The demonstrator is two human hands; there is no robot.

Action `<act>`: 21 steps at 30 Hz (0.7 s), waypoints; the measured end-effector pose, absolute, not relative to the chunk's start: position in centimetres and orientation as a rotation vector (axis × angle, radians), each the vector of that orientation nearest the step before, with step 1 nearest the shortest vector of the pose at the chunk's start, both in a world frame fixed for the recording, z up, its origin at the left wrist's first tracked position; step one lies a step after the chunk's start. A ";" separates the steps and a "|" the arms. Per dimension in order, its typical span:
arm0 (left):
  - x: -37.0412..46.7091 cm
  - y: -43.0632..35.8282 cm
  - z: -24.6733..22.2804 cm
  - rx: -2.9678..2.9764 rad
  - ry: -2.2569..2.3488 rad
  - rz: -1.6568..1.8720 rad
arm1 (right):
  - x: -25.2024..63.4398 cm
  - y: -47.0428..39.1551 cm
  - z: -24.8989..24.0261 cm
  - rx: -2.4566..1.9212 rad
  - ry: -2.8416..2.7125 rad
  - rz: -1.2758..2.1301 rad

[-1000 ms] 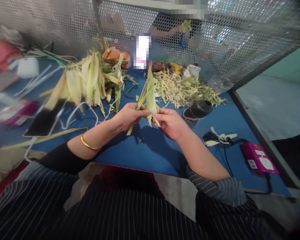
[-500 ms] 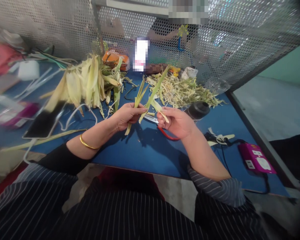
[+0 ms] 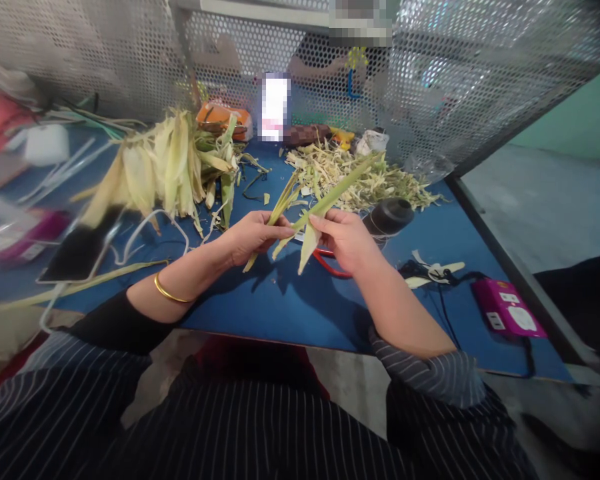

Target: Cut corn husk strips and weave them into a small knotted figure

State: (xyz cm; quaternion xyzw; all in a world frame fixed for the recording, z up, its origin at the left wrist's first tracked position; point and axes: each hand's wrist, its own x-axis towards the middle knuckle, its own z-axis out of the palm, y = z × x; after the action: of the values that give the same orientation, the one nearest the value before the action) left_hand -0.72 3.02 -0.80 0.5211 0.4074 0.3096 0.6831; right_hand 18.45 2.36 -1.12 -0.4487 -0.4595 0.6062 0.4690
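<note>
In my left hand point(image 3: 257, 237) is a bundle of narrow corn husk strips point(image 3: 285, 198), pinched between thumb and fingers. My right hand point(image 3: 343, 240) grips a long green corn husk strip point(image 3: 343, 185) and a pale folded piece of husk point(image 3: 309, 251) whose end hangs down. The lower end of the green strip reaches my left fingertips; whether they also hold it I cannot tell. Beneath my right hand lie red-handled scissors point(image 3: 330, 268), their blades mostly hidden. Just behind that hand stands a spool of black thread point(image 3: 391, 217).
A pile of whole husks point(image 3: 173, 163) lies at left, a heap of husk scraps point(image 3: 353, 170) at the back. A lit phone point(image 3: 274, 107) leans against the perforated metal screen point(image 3: 430, 80). A magenta power socket box point(image 3: 509, 308) with a cable sits at right on the blue table point(image 3: 300, 313).
My right hand has turned the green husk strip, which now leans further right. The pale piece has swung to point downward. The whole view has shifted slightly.
</note>
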 end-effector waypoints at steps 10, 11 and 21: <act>-0.9 2.8 0.0 1.203 0.909 0.681 | 19.0 2.2 0.1 -1.100 -1.033 1.729; -0.8 2.7 0.1 1.248 0.913 0.691 | 18.7 2.1 -0.2 -1.113 -1.057 1.728; -0.5 2.6 -0.8 1.306 0.975 0.718 | 17.2 1.4 -1.8 -1.118 -1.240 1.760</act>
State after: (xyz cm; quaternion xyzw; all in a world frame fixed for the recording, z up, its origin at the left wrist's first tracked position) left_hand -0.47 2.60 -0.78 0.5700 0.4254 0.3135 0.6291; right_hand 17.23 1.43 -1.76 -0.4318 -0.4786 0.6797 0.3501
